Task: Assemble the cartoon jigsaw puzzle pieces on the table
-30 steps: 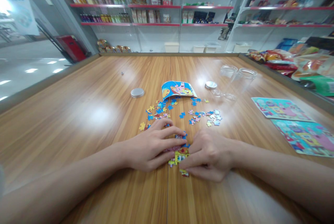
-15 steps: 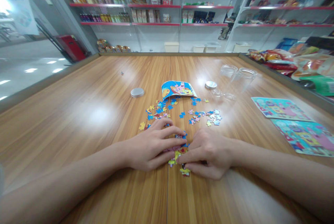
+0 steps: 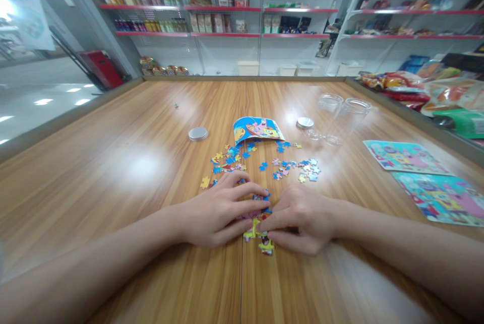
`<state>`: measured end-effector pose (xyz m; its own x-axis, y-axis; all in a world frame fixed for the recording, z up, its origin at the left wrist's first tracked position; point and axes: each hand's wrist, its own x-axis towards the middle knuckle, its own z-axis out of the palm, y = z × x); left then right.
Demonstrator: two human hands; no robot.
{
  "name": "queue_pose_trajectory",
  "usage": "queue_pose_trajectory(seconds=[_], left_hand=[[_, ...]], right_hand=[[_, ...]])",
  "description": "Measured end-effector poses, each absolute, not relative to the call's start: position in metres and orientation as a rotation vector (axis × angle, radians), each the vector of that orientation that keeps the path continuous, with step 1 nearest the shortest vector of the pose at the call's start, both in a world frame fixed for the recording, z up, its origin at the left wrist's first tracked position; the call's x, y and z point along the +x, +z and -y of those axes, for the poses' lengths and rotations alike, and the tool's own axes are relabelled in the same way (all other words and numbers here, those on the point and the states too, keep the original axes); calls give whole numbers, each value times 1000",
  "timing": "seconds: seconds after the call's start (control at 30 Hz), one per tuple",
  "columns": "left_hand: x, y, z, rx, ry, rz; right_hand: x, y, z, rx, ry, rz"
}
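My left hand [image 3: 221, 213] lies flat with its fingers spread over a small joined patch of puzzle pieces [image 3: 260, 236] on the wooden table [image 3: 132, 173]. Right beside it, my right hand [image 3: 298, 218] has its fingers curled together, pinching a puzzle piece at the patch's edge. Several loose puzzle pieces [image 3: 264, 165] are scattered just beyond both hands. A curled picture sheet [image 3: 257, 129] lies behind the loose pieces.
Two clear jars [image 3: 342, 112] stand at the right with a metal lid [image 3: 305, 123] beside them; another lid [image 3: 198, 134] lies to the left. Two finished puzzle boards [image 3: 427, 178] lie at the right edge. Snack bags [image 3: 434, 92] and stocked shelves [image 3: 227, 9] stand behind.
My right hand has slid slightly left and up toward the joined patch, fingers pressing closer to my left hand. The left hand stays still.
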<state>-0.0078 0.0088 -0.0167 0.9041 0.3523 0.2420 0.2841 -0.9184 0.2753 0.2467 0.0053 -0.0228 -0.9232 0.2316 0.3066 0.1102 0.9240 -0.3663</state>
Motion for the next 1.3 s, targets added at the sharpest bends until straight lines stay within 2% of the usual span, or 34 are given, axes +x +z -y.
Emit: queue_pose_trajectory(seconds=[0.23, 0.5, 0.63, 0.8, 1.3], left_hand=[[-6, -16, -9, 2812, 452, -467], [-7, -15, -8, 2833, 450, -467], [-9, -14, -8, 2801, 550, -337], [-7, -10, -7, 2733, 481, -199], [-2, -8, 2, 2707, 534, -312]], right_hand=[[247, -21, -4, -367, 428, 2637], [247, -24, -4, -278, 443, 2666], [248, -25, -2, -161, 480, 2685], [249, -25, 0, -104, 579, 2742], [252, -23, 2, -155, 629, 2750]])
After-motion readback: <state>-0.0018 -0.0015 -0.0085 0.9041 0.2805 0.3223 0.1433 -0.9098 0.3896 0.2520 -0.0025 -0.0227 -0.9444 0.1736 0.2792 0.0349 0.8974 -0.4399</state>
